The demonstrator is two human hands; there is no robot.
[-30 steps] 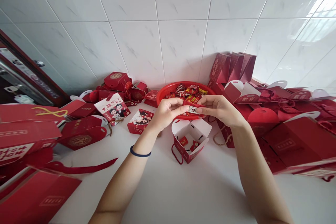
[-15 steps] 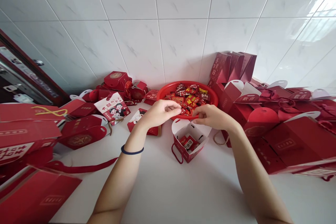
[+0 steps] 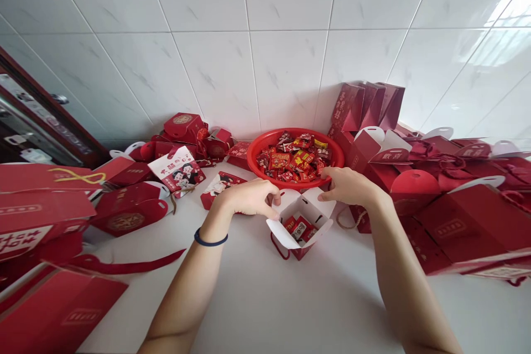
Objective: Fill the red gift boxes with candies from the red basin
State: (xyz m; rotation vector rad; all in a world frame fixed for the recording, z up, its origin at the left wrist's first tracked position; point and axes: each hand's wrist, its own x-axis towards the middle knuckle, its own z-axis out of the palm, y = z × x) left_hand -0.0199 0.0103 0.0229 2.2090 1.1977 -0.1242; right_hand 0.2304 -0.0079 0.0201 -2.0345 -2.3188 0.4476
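Observation:
A small red paper gift box [image 3: 303,253] with a white inside stands with its top flaps spread. Several red-wrapped sweets [image 3: 301,229] lie on its floor. My left hand [image 3: 254,199], a dark blue band [image 3: 211,239] on its wrist, is at the box's left flaps, thumb and fingers curved and apart. At the right rear flap, my right hand [image 3: 349,185] has its thumb beside the white card and its fingers near the basket's rim. Nothing shows held in either hand. Behind the box sits a red plastic basket [image 3: 254,165] of wrapped sweets [image 3: 301,159].
Red gift boxes [image 3: 128,207] crowd the left side of the white table [image 3: 265,298]. More boxes [image 3: 460,227] pile up on the right, with tall red bags [image 3: 350,105] behind them. A printed box [image 3: 222,188] lies left of the basket. The tiled wall [image 3: 215,77] rises behind.
My hands have moved apart and lower, from above the box to its two sides. The box's front left flap now leans outward, and more of the basket's sweets show.

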